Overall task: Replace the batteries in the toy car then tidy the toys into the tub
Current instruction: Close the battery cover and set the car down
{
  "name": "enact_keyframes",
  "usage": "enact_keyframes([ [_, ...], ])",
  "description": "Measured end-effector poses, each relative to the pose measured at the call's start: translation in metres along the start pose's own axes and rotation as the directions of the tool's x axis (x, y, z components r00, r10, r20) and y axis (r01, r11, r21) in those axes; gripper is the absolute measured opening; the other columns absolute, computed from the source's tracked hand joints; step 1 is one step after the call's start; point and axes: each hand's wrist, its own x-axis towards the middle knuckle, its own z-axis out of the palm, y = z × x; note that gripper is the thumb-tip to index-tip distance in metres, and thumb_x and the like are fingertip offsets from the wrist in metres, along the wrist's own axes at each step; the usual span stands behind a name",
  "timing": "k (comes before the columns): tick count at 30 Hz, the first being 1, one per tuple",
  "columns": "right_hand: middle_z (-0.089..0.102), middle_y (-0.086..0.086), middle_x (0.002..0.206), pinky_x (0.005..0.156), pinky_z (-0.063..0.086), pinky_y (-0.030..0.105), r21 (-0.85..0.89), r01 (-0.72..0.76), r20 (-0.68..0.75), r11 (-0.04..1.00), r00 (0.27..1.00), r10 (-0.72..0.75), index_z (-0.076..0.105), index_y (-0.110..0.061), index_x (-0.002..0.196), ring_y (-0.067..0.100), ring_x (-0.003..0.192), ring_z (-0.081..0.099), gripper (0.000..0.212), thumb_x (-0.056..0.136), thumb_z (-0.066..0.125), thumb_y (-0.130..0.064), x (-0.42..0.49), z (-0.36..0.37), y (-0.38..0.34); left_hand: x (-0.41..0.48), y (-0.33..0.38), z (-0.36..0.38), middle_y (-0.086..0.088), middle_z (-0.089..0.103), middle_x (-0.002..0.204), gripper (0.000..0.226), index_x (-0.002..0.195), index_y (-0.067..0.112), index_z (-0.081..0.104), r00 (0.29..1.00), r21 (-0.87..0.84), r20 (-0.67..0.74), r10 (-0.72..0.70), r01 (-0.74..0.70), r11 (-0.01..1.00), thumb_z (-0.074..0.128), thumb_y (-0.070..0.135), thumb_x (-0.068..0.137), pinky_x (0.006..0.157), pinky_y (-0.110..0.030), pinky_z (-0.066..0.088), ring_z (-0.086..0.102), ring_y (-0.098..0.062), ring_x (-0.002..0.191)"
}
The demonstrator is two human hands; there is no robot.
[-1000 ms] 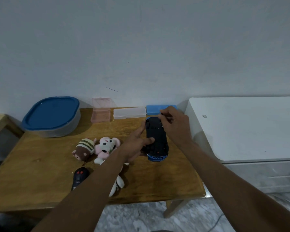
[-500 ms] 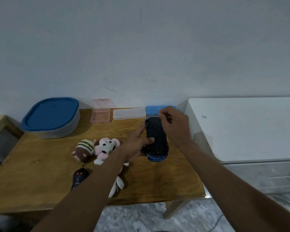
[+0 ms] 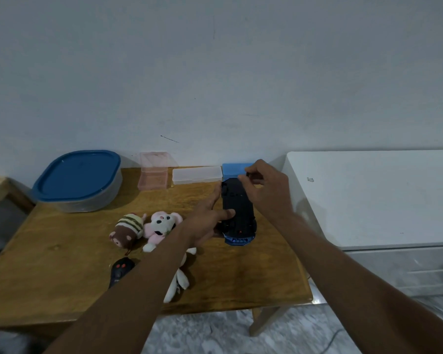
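Observation:
The toy car (image 3: 237,203) lies upside down on the wooden table (image 3: 62,264), black underside up, blue bumper toward me. My left hand (image 3: 205,223) grips it from the left, thumb across the underside and fingers along its side. My right hand (image 3: 266,195) hovers over the car's far end, fingertips pinching a small dark piece there. The grey tub (image 3: 79,180) with its blue lid on stands at the back left. A brown striped plush (image 3: 128,227), a pink-and-white plush (image 3: 161,223) and a black remote (image 3: 120,270) lie left of my arm.
Along the wall stand an open pink box (image 3: 154,172), a clear case (image 3: 196,175) and a blue case (image 3: 234,168). A white cabinet (image 3: 381,195) adjoins the table on the right. A white plush's legs (image 3: 179,277) show under my left forearm.
My right hand has risen slightly at the car's far end, still pinching there. My left hand and the car have stayed put.

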Motion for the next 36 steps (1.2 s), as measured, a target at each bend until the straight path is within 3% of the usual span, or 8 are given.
enact_keyframes([
  [7, 0.063, -0.002, 0.070, 0.056, 0.054, 0.038, -0.055, -0.033, -0.009, 0.998, 0.999, 0.032, 0.055, -0.011, 0.081, 0.014, 0.064, 0.062, 0.016, 0.087, 0.067, -0.021, 0.0002, 0.0009, -0.0016, -0.0018, 0.0013, 0.0015, 0.012, 0.058, 0.117, 0.078, 0.144, 0.051, 0.025, 1.000, -0.005, 0.003, 0.008, -0.008, 1.000, 0.055, -0.001, 0.094, 0.085, -0.053, 0.054, 0.062, -0.035, 0.110],
  [12, 0.065, -0.001, 0.069, 0.054, 0.054, 0.037, -0.082, 0.017, -0.026, 0.997, 0.999, -0.020, 0.056, -0.011, 0.082, 0.014, 0.064, 0.064, 0.014, 0.088, 0.065, -0.019, -0.0019, -0.0004, -0.0030, -0.0013, 0.0010, 0.0028, 0.006, 0.049, 0.137, 0.081, 0.146, 0.051, 0.022, 1.000, -0.025, -0.009, 0.005, -0.005, 1.000, 0.056, -0.001, 0.093, 0.085, -0.054, 0.055, 0.059, -0.036, 0.114],
  [17, 0.061, -0.001, 0.065, 0.052, 0.052, 0.039, -0.080, 0.000, -0.010, 0.997, 1.000, 0.000, 0.057, -0.016, 0.095, 0.016, 0.058, 0.060, 0.007, 0.090, 0.063, -0.017, -0.0013, -0.0023, -0.0027, -0.0013, -0.0012, 0.0034, 0.011, 0.059, 0.120, 0.076, 0.138, 0.055, 0.032, 1.000, -0.012, 0.012, 0.023, -0.023, 1.000, 0.054, -0.003, 0.093, 0.085, -0.054, 0.055, 0.061, -0.033, 0.111],
  [22, 0.068, -0.001, 0.076, 0.058, 0.058, 0.035, -0.046, 0.005, 0.010, 0.999, 1.000, -0.004, 0.061, -0.012, 0.091, 0.012, 0.068, 0.067, 0.009, 0.087, 0.067, -0.018, -0.0025, -0.0030, -0.0023, -0.0004, -0.0001, 0.0038, 0.015, 0.059, 0.117, 0.078, 0.143, 0.053, 0.027, 1.000, 0.013, -0.001, 0.019, -0.019, 1.000, 0.056, -0.001, 0.093, 0.084, -0.053, 0.055, 0.063, -0.032, 0.108],
  [26, 0.067, -0.003, 0.079, 0.059, 0.058, 0.038, -0.054, -0.008, 0.036, 0.999, 0.999, 0.010, 0.055, -0.015, 0.090, 0.012, 0.072, 0.067, 0.009, 0.086, 0.063, -0.014, -0.0015, -0.0022, 0.0012, -0.0010, 0.0009, 0.0055, 0.018, 0.061, 0.106, 0.070, 0.121, 0.061, 0.037, 1.000, 0.024, 0.000, 0.023, -0.023, 0.999, 0.054, -0.001, 0.094, 0.085, -0.053, 0.054, 0.064, -0.031, 0.105],
  [32, 0.066, 0.000, 0.077, 0.059, 0.059, 0.035, -0.065, 0.009, 0.042, 0.998, 0.999, -0.006, 0.054, -0.012, 0.092, 0.012, 0.068, 0.066, 0.017, 0.084, 0.069, -0.015, -0.0010, -0.0050, -0.0006, -0.0017, 0.0009, 0.0027, 0.003, 0.059, 0.125, 0.082, 0.146, 0.052, 0.020, 1.000, 0.011, -0.008, 0.004, -0.004, 1.000, 0.055, -0.001, 0.094, 0.081, -0.050, 0.056, 0.063, -0.034, 0.109],
  [36, 0.064, -0.002, 0.072, 0.054, 0.056, 0.037, -0.095, -0.022, 0.012, 0.995, 1.000, 0.024, 0.048, -0.017, 0.088, 0.013, 0.063, 0.064, 0.019, 0.086, 0.067, -0.019, -0.0014, -0.0039, -0.0011, -0.0037, 0.0015, 0.0051, 0.012, 0.060, 0.113, 0.077, 0.143, 0.052, 0.026, 1.000, 0.011, -0.005, 0.021, -0.021, 1.000, 0.053, -0.002, 0.095, 0.081, -0.049, 0.056, 0.063, -0.031, 0.106],
])
